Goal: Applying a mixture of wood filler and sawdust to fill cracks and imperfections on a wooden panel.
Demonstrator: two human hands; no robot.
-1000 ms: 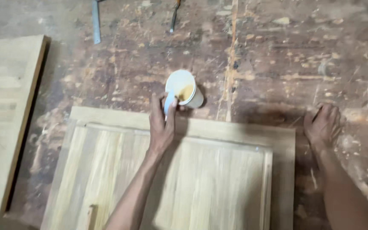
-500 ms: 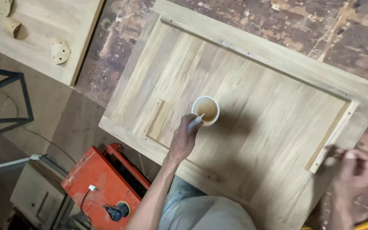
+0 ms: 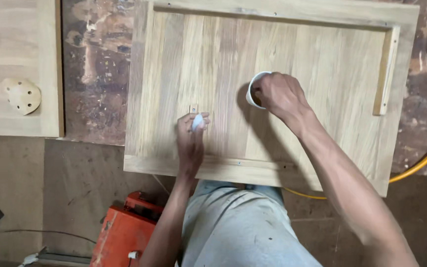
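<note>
Here, left hand [image 3: 192, 136] pinched shut on a small white applicator [image 3: 197, 121], pressed to the wooden panel [image 3: 213, 59]; right hand [image 3: 278, 94] closed over the white cup [image 3: 254, 89], just right of that grip. Likely to tip and spill onto the panel if nudged

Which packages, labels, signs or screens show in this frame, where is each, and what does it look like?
No labels, signs or screens show.
Nearest to a package: a small round white cup, standing on the pale wooden panel, gripped by the right hand; something amber shows inside.
The left hand presses a small white piece onto the panel.
An orange-red machine, boxy, sits on the floor at bottom left.
</note>
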